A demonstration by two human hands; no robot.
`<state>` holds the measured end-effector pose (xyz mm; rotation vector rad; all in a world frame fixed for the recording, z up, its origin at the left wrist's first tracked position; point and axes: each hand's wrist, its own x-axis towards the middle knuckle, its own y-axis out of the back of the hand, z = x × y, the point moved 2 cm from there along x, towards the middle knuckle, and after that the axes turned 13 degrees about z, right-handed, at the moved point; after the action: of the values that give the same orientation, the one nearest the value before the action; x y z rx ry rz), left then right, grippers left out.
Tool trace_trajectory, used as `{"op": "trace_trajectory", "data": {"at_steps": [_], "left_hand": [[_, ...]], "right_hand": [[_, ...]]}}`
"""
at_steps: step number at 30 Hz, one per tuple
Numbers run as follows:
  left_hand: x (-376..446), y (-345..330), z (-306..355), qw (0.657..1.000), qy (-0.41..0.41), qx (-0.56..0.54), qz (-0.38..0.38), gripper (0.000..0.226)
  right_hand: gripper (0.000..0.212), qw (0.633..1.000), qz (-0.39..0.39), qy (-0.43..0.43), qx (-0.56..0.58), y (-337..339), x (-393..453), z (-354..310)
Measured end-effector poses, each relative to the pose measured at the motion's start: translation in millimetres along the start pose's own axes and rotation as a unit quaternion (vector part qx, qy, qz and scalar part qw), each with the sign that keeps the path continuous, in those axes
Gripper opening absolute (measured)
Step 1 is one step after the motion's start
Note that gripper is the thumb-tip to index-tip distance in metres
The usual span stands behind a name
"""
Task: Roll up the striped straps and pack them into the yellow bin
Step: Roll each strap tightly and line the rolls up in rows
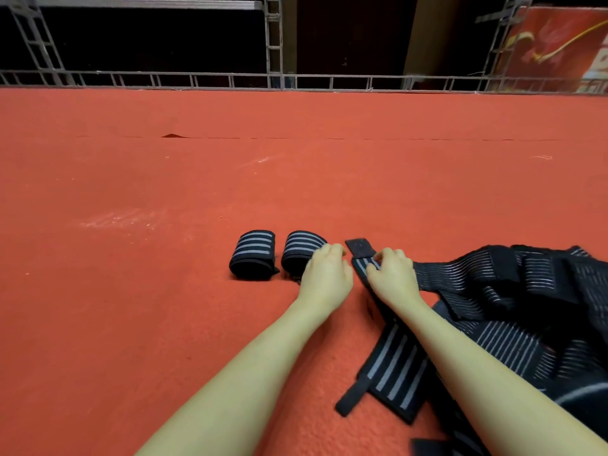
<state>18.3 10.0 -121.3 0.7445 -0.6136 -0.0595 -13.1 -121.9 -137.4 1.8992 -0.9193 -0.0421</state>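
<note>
Ribbed cloth straps point(399, 371), seemingly felt floor point(164, 291)

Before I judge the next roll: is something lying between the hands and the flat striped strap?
Nothing visible. The right hand already has its fingers on the flat striped strap near its black end tab. The left hand rests beside it, against a rolled strap. The yellow bin is out of view.

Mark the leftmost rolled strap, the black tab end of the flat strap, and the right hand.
leftmost rolled strap point(252, 255): head view, striped top of the roll.
black tab end point(360, 247): head view, middle of the plain black patch.
right hand point(393, 274): head view, back of the hand.
</note>
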Motion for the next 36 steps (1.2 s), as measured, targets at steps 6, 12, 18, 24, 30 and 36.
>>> {"op": "trace_trajectory", "data": {"at_steps": [6, 12, 18, 24, 30, 36], "left_hand": [[-8.9, -40.5, 7.1, 0.986, 0.097, 0.007, -0.137, 0.034], [-2.6, -58.5, 9.9, 0.976, 0.105, 0.069, -0.176, 0.042], [-0.3, -67.9, 8.8, 0.983, 0.116, 0.008, -0.144, 0.055], [14.9, -45.7, 22.7, 0.929, 0.264, -0.237, -0.108, 0.085], [15.9, -5.1, 31.6, 0.95, 0.204, -0.222, -0.084, 0.062], [3.1, 47.0, 71.5, 0.985, 0.074, -0.148, -0.051, 0.036]], "right_hand": [[0.069, 0.993, -0.054, -0.064, -0.088, -5.5, 2.3, 28.0], [0.075, 0.985, -0.094, -0.135, -0.05, -5.4, 6.4, 39.8], [0.011, 0.983, 0.015, -0.047, 0.178, 1.8, -0.2, 43.5], [0.018, 0.928, 0.004, 0.04, 0.37, 16.7, -3.2, 36.8], [0.012, 0.911, 0.036, 0.051, 0.408, 43.2, -15.9, 32.8], [0.019, 0.928, 0.046, 0.038, 0.368, 84.0, -43.7, 17.6]]}}
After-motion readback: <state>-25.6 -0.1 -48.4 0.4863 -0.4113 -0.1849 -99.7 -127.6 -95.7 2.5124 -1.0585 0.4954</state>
